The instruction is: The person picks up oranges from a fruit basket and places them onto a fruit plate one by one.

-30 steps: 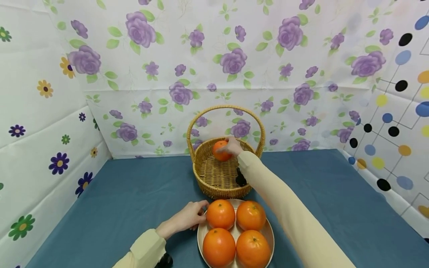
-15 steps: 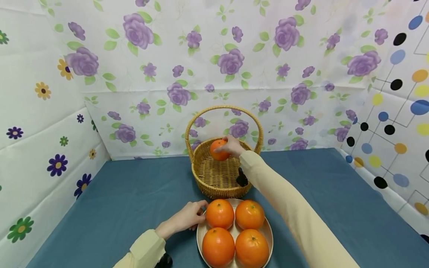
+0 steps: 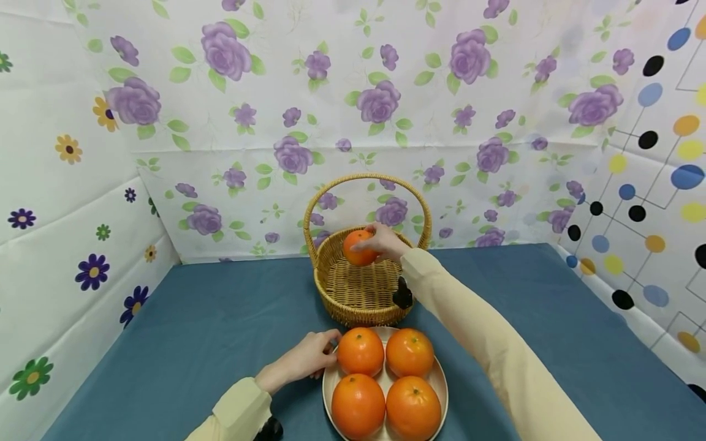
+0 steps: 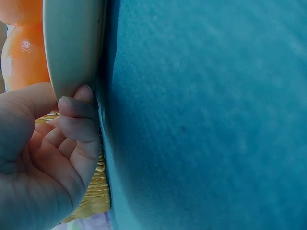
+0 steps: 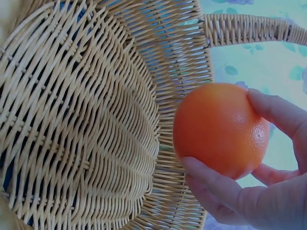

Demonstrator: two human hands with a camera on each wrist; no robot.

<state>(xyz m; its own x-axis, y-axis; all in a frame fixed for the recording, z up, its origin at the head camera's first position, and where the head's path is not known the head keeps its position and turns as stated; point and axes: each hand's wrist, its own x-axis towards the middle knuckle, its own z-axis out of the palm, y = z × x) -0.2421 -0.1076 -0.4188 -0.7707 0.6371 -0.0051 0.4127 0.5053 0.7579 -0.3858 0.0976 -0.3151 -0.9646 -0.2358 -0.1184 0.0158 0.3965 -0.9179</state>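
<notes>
My right hand [image 3: 385, 242] grips an orange [image 3: 357, 247] at the back of the wicker basket [image 3: 336, 300], beneath its arched handle. In the right wrist view the thumb and fingers curl round that orange [image 5: 220, 129], which overlaps the basket's woven wall [image 5: 172, 96]. My left hand [image 3: 309, 358] pinches the left rim of a pale round plate [image 3: 441, 386]. Its thumb lies over the rim and the fingers curl under the plate [image 4: 74, 43] in the left wrist view. Several more oranges [image 3: 358, 407] sit on the plate, right in front of the basket.
A blue cloth [image 3: 231, 318] covers the table. Behind it hangs a white curtain [image 3: 342, 110] with purple flowers, close behind the basket. Patterned sheets stand at the left and right sides. The basket's handle [image 3: 366, 176] arches above the right hand.
The right hand and its orange have shifted slightly to the left and stay over the basket's back part. The left hand keeps its hold on the plate. The whole head view has drifted slightly.
</notes>
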